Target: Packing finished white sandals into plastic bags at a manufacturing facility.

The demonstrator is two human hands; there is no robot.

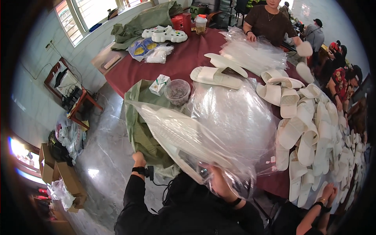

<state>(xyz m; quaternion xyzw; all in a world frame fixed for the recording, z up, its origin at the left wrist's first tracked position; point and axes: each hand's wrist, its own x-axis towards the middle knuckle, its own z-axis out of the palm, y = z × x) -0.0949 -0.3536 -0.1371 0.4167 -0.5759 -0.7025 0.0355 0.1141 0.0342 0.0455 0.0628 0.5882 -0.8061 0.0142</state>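
Observation:
A clear plastic bag [172, 133] with white slippers inside is held up over the table's near edge. My right hand [217, 179] is closed on the bag's lower end, seen partly through the plastic. My left hand [138, 158], with a black wrist strap, grips the edge of a green sack [143, 137] that hangs off the table under the bag. A loose stack of empty clear bags [239, 113] lies just right of the held bag.
A heap of white slippers [309, 129] covers the right of the maroon table [176, 64]. A round tub [177, 91] and a small box [159, 84] sit beyond the sack. Another person's hands [327, 194] work at lower right; a person [270, 23] stands opposite. Cardboard boxes [58, 170] stand on the floor.

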